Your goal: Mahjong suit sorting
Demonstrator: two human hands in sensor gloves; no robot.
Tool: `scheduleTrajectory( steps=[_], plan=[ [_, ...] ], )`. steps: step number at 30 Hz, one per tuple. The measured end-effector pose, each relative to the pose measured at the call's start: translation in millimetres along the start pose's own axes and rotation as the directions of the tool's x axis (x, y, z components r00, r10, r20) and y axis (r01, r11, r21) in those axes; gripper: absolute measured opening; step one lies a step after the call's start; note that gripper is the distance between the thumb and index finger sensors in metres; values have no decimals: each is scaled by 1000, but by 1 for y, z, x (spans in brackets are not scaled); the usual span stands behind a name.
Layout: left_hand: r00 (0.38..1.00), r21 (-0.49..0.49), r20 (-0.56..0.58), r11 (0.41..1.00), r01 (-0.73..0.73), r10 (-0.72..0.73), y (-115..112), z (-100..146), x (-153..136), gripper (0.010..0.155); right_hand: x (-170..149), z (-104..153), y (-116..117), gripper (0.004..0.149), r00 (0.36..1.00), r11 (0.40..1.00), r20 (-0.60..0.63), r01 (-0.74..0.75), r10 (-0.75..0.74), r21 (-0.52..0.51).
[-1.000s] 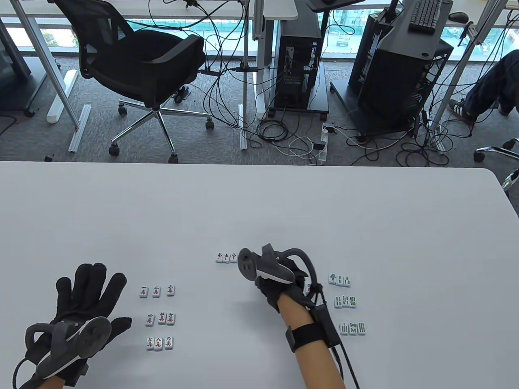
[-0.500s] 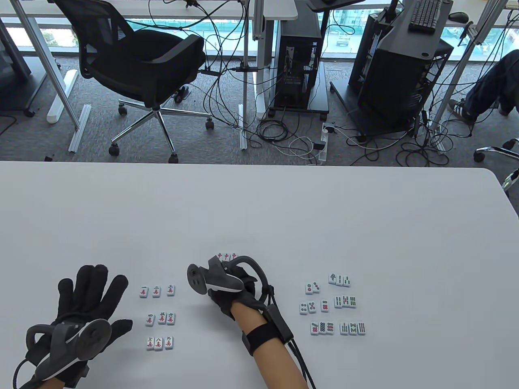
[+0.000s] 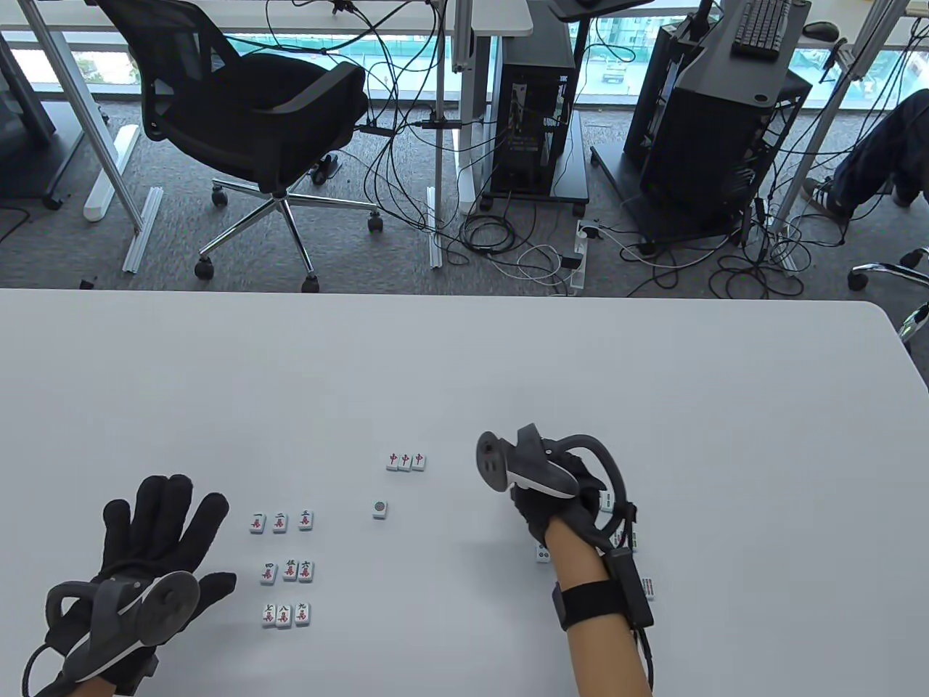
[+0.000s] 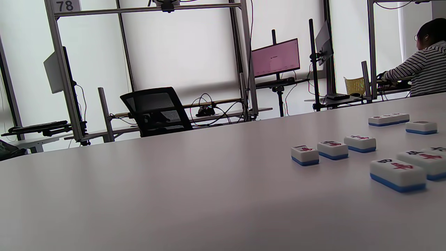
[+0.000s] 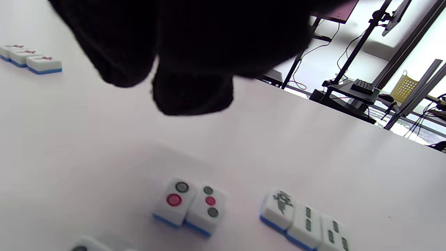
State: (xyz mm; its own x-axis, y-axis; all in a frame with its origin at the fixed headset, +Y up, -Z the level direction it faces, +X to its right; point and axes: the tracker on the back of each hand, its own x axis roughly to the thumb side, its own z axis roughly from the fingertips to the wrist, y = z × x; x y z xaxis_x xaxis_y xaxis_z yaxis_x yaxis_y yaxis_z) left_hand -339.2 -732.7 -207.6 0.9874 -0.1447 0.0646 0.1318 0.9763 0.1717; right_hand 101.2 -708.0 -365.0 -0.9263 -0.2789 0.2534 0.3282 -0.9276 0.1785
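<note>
Nearest the worktop's (image 3: 653, 377) front edge: black-gloved left hand (image 3: 156, 541) flat, fingers spread, holding nothing, beside three rows of white character-suit tiles (image 3: 285, 568). Further in: black-gloved right hand (image 3: 555, 494) above white dot-suit tiles (image 5: 190, 205), fingers loosely curled, nothing visibly held. Between groups: lone white one-dot tile (image 3: 380, 508), below three red-dragon tiles (image 3: 406, 461). Best approach: pinch one dot tile by its short sides, lift clear without nudging bamboo-suit tiles (image 5: 303, 223), set squarely beside the lone tile.
</note>
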Motion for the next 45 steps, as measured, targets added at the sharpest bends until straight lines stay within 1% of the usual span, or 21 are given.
scheduleTrajectory(
  steps=[2,4,7,9,11,13,16,18,21,22,24,25,26,29,30,32,35,39,41,45],
  plan=[
    [1000,-11,-2,1000,5,-5,-2,-1,0,90,-7,3,16,60,1000,999,3,20,-20,37],
    [1000,-22,-2,1000,10,-11,-4,-1,0,90,-8,5,28,61,999,998,9,36,-37,52],
    [1000,-34,-2,999,18,-18,-5,-1,1,90,-4,6,41,61,1000,998,23,-3,1,68],
    [1000,-36,-2,999,19,-19,-5,-1,1,90,-1,6,45,60,998,997,32,-50,49,60],
    [1000,-34,-1,999,18,-18,-4,-1,1,89,3,4,49,59,995,995,32,-91,91,29],
    [1000,-33,-2,999,14,-14,-3,-1,1,89,4,2,52,58,995,995,31,-93,93,23],
    [1000,-31,-2,999,10,-10,-3,-1,1,89,6,-2,56,55,998,998,32,-58,57,32],
    [1000,-28,0,1000,8,-8,-2,-1,1,89,8,-3,56,53,997,998,32,-64,64,11],
    [1000,-24,0,1000,6,-6,-2,-1,1,89,10,-7,52,53,999,998,26,-48,47,37],
    [1000,-24,0,1000,5,-5,-2,-2,1,89,12,-9,48,54,998,997,40,-47,45,54],
    [1000,-23,3,1000,-1,1,-2,-2,1,89,21,-11,33,55,997,999,52,-54,54,6],
    [1000,-23,4,1000,-4,4,-1,-2,1,89,31,-12,22,56,996,999,75,-35,38,-35],
    [1000,-23,4,1000,-5,5,-1,-2,1,89,37,-12,15,57,996,998,87,-15,20,-58],
    [1000,-18,6,1000,-5,5,0,-1,1,89,75,-15,-13,58,981,977,166,130,-102,-169],
    [1000,-15,7,1000,-5,5,0,-1,1,89,86,-15,-18,58,972,968,194,167,-130,-186],
    [1000,-12,7,1000,-8,8,1,-1,0,89,110,-18,-24,58,956,959,242,213,-166,-185],
    [1000,-8,11,1000,-13,13,1,-1,0,89,142,-22,-23,58,952,969,273,184,-135,-164],
    [1000,0,14,1000,-15,15,3,0,1,89,168,-28,-15,57,957,985,278,119,-80,-127],
    [1000,5,14,1000,-18,18,3,0,0,89,174,-30,-11,57,959,990,275,96,-65,-100],
    [1000,11,14,1000,-24,24,4,1,0,89,181,-33,-3,55,960,994,275,71,-45,-85]
  ],
)
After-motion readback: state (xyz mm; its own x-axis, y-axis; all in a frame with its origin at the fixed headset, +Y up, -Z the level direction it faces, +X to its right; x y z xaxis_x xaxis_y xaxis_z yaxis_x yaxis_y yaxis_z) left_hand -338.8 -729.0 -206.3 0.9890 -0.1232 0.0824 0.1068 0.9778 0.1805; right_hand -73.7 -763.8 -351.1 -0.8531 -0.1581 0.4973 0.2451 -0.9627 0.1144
